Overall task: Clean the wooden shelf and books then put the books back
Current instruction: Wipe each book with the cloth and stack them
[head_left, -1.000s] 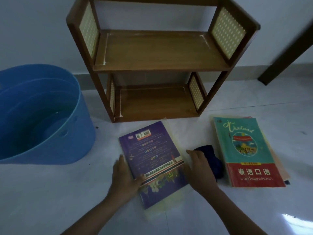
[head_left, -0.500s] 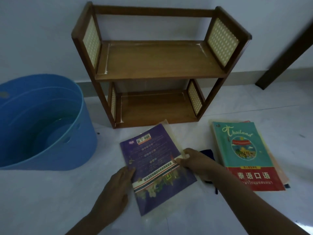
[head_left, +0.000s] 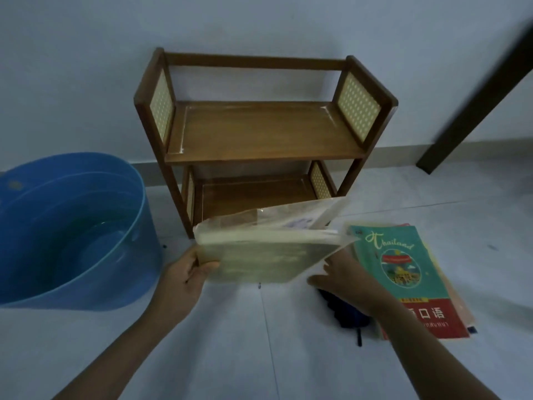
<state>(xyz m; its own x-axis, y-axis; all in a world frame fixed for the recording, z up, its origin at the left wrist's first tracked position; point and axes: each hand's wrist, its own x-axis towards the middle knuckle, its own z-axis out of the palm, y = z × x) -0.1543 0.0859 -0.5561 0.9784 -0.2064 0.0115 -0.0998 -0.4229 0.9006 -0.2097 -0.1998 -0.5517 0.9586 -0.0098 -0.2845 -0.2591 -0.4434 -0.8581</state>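
White floor tiles carry the wooden shelf against the wall. Just before it, the left hand grips a yellowish book lifted off the floor; the right hand, fingers relaxed, touches its other edge beside the Thailand book.

Blue tub cut off at left; dark cloth partly under right forearm.
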